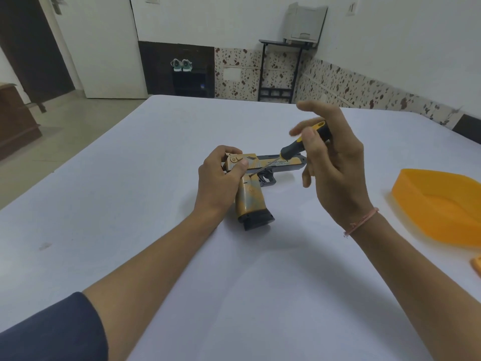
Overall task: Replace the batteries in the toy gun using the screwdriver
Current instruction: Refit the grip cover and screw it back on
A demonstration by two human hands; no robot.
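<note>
A tan and dark blue toy gun point(253, 194) lies on its side on the white table point(156, 230), barrel pointing right and grip toward me. My left hand point(221, 175) presses down on its rear end, thumb on the slide. My right hand point(330, 162) holds a screwdriver point(294, 149) with a black and yellow handle between thumb and fingers, the other fingers spread. The thin shaft slants down to the left, and its tip rests on the gun's side just above the grip, near the trigger.
An orange plastic tray point(440, 207) sits at the table's right edge, with a small orange piece point(476, 267) below it at the frame border. Beyond the table's far edge stand a black folding stand point(278, 71), a shoe rack point(188, 79) and the wall.
</note>
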